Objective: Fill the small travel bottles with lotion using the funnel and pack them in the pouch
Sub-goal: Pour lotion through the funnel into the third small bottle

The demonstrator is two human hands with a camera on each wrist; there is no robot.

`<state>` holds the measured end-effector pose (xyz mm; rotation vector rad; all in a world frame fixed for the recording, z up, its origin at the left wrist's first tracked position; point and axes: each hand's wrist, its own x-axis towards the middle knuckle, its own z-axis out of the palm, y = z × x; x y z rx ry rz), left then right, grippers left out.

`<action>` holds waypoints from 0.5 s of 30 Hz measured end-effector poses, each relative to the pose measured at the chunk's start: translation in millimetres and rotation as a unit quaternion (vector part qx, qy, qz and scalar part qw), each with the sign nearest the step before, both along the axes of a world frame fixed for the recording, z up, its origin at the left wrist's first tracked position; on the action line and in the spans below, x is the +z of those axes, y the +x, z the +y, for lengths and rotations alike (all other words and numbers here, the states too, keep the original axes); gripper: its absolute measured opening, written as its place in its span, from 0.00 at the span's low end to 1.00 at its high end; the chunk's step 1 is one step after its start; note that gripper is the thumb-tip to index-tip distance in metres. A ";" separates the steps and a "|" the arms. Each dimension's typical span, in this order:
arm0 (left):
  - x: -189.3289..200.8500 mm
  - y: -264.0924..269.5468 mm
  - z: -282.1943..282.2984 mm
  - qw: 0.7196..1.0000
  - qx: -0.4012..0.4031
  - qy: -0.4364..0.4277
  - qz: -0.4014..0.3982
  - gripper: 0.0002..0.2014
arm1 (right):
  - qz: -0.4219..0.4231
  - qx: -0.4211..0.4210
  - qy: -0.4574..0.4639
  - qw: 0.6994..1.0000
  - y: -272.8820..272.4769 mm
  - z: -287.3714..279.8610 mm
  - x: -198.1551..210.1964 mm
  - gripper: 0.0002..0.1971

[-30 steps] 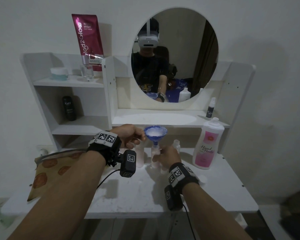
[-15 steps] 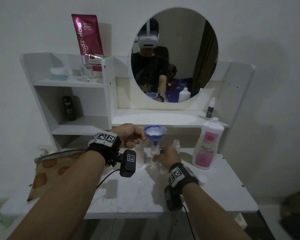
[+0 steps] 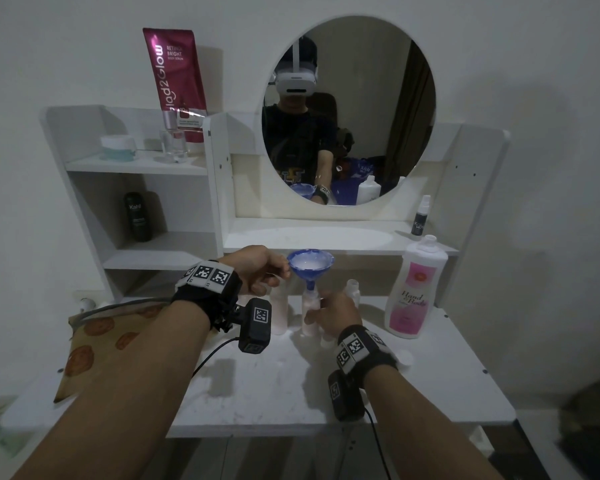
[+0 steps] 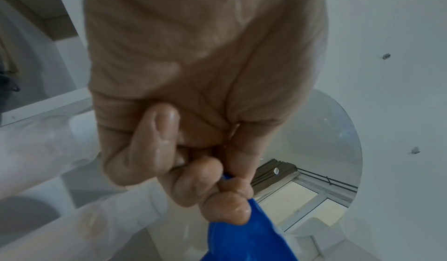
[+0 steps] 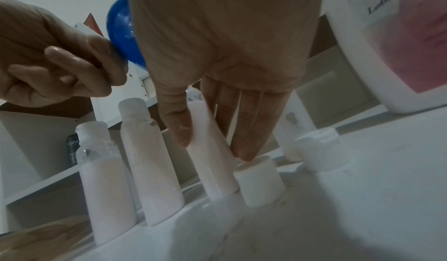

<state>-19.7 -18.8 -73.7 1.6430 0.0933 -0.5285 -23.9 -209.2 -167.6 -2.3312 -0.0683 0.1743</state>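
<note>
Nothing's shifted on the desk (image 3: pixel 291 386) vs 1 s ago. Left hand (image 3: pixel 257 268) pinches the funnel (image 3: pixel 310 263) rim, fingers curled; right hand (image 3: pixel 336 313) holds the small bottle (image 3: pixel 308 320) under its spout, thumb opposite near-straight fingers. Risk: funnel's loaded w/ lotion, top-heavy; loose grip = bottle tips, spill.

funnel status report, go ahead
Left hand pinches funnel rim. Right hand holds travel bottle under the spout. White lotion in funnel. Loose caps beside bottle, nothing blocking.
</note>
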 end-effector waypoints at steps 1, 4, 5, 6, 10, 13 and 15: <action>0.4 -0.1 -0.4 1.000 0.001 0.000 -0.001 0.07 | 0.002 -0.003 0.000 1.000 0.1 0.4 0.4 0.11; 0.4 -1.0 -0.3 1.000 0.004 -0.006 0.002 0.06 | 0.001 -0.004 -0.002 1.000 0.3 1.3 0.6 0.12; 0.0 -1.2 -0.2 1.000 0.005 -0.010 0.003 0.06 | 0.002 -0.004 0.001 1.000 -0.7 1.2 1.8 0.13; -0.3 -1.3 0.0 1.000 0.005 -0.013 0.003 0.06 | 0.004 -0.005 0.003 1.000 0.1 1.2 0.7 0.13; 0.2 -1.2 0.1 1.000 0.005 -0.016 0.005 0.06 | 0.011 -0.009 0.014 1.000 -0.5 2.2 -0.8 0.11; 2.2 -1.0 -0.8 1.000 0.006 -0.014 0.003 0.07 | 0.011 -0.002 0.011 1.000 6.4 2.3 -8.2 0.09; 2.4 -0.4 -1.1 1.000 0.005 -0.013 0.002 0.07 | 0.009 -0.007 0.019 1.000 5.2 2.5 -6.2 0.10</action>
